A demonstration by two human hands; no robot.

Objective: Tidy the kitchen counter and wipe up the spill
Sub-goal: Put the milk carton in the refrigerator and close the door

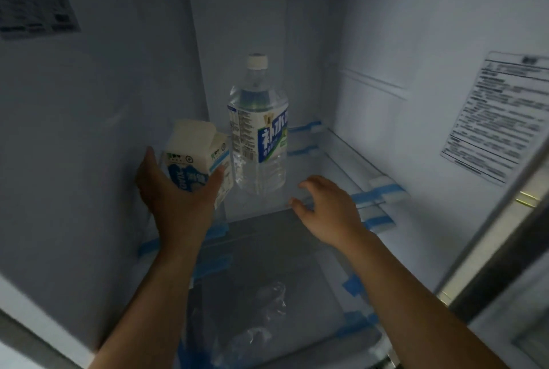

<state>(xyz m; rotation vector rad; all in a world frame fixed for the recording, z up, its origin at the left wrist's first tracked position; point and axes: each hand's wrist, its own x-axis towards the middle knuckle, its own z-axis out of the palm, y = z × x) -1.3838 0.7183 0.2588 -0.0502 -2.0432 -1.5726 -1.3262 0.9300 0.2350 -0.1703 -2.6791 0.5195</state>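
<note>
Milk carton (193,157) gripped by the left hand (175,196).
Held between fridge wall (89,137) and water bottle (258,131); right hand (326,208) spread, empty, at the shelf (315,160)'s front edge.

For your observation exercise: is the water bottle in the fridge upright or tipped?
Upright: the water bottle stands on its base on the shelf, white cap on top.
</note>
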